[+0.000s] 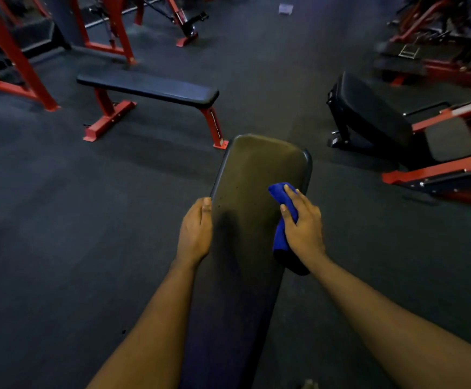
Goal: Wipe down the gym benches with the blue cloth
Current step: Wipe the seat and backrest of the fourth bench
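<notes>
**Position.** The person stands at the near end of a long padded desk that runs away from the camera over a dark rubber floor. Both bare forearms reach forward, one along each side of the pad.

**Left grip.** The left grip rests against the left rim of the desk, back of the hand up. The digit nearest the pad lies straight along the rim. The light is dim, so whether the other fingers curl under the rim cannot be told.

**Right grip.** The right grip lies palm down near the right rim, fingers spread and laid nearly flat. It presses the blue cloth onto the pad rather than pinching it.

**Blue cloth.** The cloth is bunched under the right grip, on the right half of the desk. One end sticks out beyond the fingertips; the other end trails back below the wrist and hangs over the right rim.

**Surroundings.**
- A flat bench with a black pad and red legs stands on the floor beyond the desk, to the left, set crosswise – one red foot sits just beside the far left corner of the desk.
- A black inclined bench stands to the right, joined to a red and black machine.
- A red steel frame stands at far left.
- A small pale object – possibly paper – lies on the floor far ahead.
</notes>
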Motion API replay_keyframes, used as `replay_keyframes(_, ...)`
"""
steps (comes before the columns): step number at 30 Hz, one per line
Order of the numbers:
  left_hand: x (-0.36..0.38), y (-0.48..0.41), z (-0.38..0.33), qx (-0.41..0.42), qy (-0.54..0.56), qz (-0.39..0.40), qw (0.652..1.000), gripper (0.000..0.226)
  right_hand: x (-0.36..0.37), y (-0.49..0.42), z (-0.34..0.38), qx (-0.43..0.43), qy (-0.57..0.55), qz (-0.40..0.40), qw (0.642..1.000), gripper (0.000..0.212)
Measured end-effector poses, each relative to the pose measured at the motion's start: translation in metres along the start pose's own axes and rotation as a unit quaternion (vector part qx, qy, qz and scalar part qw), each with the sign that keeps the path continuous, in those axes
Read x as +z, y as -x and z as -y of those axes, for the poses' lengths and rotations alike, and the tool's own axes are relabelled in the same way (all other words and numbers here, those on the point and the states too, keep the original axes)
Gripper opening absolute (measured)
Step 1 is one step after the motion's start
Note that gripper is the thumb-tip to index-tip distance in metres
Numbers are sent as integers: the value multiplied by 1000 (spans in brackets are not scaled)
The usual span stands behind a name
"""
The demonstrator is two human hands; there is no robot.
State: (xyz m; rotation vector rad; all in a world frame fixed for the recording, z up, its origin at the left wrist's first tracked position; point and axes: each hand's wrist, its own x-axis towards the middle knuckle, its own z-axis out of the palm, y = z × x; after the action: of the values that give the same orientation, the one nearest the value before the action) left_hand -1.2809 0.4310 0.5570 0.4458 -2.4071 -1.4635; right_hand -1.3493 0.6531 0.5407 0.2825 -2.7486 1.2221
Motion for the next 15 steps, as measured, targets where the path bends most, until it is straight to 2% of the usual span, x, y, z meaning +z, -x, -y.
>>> replay_keyframes(4, 24, -38, 4, -23, -2, 6, 1000, 41, -3, -54, -6, -10, 21, -1, 1000, 50)
replay_keyframes(9, 47, -82, 6, -63, -11, 1, 998, 40, -4, -124, -27, -38, 100, -2, 994, 53)
replay_keyframes(12, 60, -112, 9, -109, -23, -10, 994, 41, 0, -166, -43, -57, 198, 50, 977, 55)
replay_keyframes(15, 77, -139, 17, -187, -22, 13, 982, 55, 11, -201, -54, -106, 301, 114, 941, 59)
